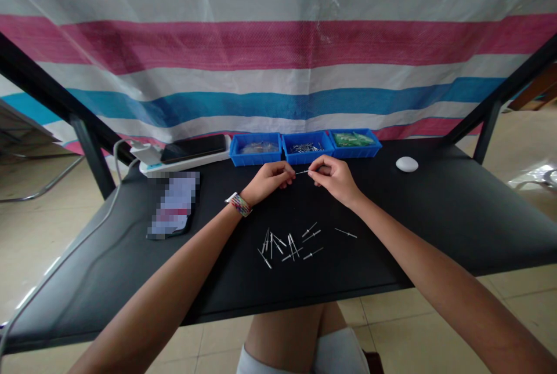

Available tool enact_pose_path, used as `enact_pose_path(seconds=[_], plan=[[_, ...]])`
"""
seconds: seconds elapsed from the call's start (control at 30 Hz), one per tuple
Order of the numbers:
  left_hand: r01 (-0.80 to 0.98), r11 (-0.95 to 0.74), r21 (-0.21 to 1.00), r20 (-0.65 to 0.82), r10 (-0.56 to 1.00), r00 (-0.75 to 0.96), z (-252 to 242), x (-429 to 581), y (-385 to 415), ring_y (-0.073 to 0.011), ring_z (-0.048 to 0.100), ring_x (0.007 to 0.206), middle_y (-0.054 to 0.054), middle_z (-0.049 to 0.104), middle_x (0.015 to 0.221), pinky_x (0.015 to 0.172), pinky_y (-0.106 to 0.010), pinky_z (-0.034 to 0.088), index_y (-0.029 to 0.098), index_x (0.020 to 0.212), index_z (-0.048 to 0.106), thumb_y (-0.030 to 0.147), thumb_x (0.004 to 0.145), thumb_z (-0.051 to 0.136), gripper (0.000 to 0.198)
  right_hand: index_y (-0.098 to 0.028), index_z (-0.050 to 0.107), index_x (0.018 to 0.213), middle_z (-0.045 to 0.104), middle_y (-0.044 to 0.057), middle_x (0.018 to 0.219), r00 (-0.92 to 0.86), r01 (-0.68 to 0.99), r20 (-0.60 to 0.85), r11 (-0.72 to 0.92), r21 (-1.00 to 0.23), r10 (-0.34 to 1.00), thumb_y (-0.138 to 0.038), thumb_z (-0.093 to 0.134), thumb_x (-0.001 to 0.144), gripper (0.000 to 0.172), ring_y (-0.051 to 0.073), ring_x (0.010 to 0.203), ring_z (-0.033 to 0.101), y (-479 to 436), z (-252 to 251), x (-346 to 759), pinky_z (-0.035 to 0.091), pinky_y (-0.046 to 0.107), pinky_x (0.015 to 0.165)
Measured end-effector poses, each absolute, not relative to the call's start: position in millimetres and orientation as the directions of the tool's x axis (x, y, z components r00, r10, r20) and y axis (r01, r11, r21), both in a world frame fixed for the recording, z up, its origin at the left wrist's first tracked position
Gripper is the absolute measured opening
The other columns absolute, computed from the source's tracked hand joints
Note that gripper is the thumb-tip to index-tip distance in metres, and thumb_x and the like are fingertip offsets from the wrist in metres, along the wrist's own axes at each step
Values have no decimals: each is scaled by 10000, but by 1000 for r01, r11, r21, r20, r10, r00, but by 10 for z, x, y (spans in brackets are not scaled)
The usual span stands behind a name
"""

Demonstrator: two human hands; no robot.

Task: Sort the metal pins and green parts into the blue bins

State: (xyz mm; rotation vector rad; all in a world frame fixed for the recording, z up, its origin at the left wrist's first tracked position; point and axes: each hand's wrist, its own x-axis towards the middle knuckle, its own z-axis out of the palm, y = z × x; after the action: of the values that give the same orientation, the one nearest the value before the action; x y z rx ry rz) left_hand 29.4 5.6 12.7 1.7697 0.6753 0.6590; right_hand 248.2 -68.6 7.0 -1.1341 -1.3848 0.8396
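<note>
Between my two hands a thin silver rivet (301, 173) is held level, just in front of the blue bins. The fingers of my left hand (270, 181) pinch its left end. My right hand (334, 178) has its thumb and forefinger closed on the right end. Nearer to me, several similar rivets (290, 246) lie scattered on the black table, with one (346, 233) apart at the right. The middle blue bin (307, 156) holds more metal pieces. Small clear items are in the left blue bin (256, 159), green packets in the right one (355, 151).
A phone (174, 206) lies at the left of the black table (435, 217). Behind it, a dark device (195, 148) rests on a white power strip (187, 164) with a cable. A white oval object (407, 164) sits at the right. Striped sheeting hangs behind.
</note>
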Motion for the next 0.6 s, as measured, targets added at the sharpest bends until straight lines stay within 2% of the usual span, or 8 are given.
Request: enact_pose_path(seconds=[0.13,0.3,0.4,0.6], plan=[[104,-246,964,117,738,665,132,289,59,-108,598,630,-8,650,769,603,-225,487,151,899,686,367,885,685,217,-197,708,910,688,8,832,76,95,234,226,-969,969,-416,843,784,286,128,577,648,-676,63,2477,541,259,529],[68,-238,969,140,753,643,144,293,47,-100,593,618,-2,641,783,585,-222,490,148,902,683,364,854,737,228,-195,712,893,711,12,792,63,37,156,154,-987,986,-444,841,772,306,126,554,634,-661,53,2477,529,254,520],[46,-237,971,152,751,643,146,299,40,-99,590,628,-1,638,791,586,-220,493,148,912,677,357,843,758,234,-191,714,887,734,28,818,64,27,154,152,-988,986,-458,821,788,305,126,567,637,-661,48,2471,534,255,530],[45,-215,976,136,751,646,141,299,34,-96,578,619,8,630,771,584,-217,482,152,942,666,378,857,770,263,-188,711,880,687,2,820,101,29,198,196,-980,975,-386,854,753,275,116,567,634,-667,45,2456,536,249,525]])
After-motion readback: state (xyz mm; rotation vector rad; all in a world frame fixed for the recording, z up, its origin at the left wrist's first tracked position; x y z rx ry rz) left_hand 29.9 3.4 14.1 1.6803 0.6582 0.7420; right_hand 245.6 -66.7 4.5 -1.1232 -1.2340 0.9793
